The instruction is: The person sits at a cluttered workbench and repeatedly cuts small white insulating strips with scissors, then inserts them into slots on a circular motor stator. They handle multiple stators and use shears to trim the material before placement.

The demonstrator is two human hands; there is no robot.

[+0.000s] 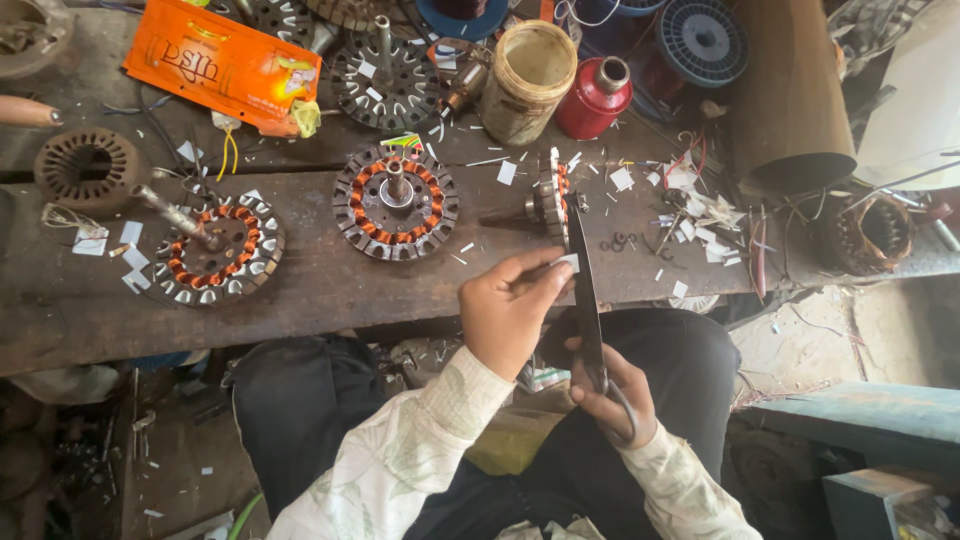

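My right hand [612, 395] grips the handles of long dark scissors [583, 290], whose blades point away from me over the bench edge. My left hand [510, 305] pinches a small white paper strip [568, 262] right against the blade. Beyond the scissor tip a fan stator [550, 195] stands on its edge. Two more stators with copper windings lie flat on the wooden bench [320, 285], one in the middle [396, 203] and one to the left [213, 248].
White paper scraps [700, 215] and loose wires litter the bench's right part. At the back stand a dirty plastic jar [527, 68], a red can [595, 97], wire spools [702, 40], an orange packet [222, 62] and an empty stator core [85, 168]. A brown cardboard roll [785, 90] lies right.
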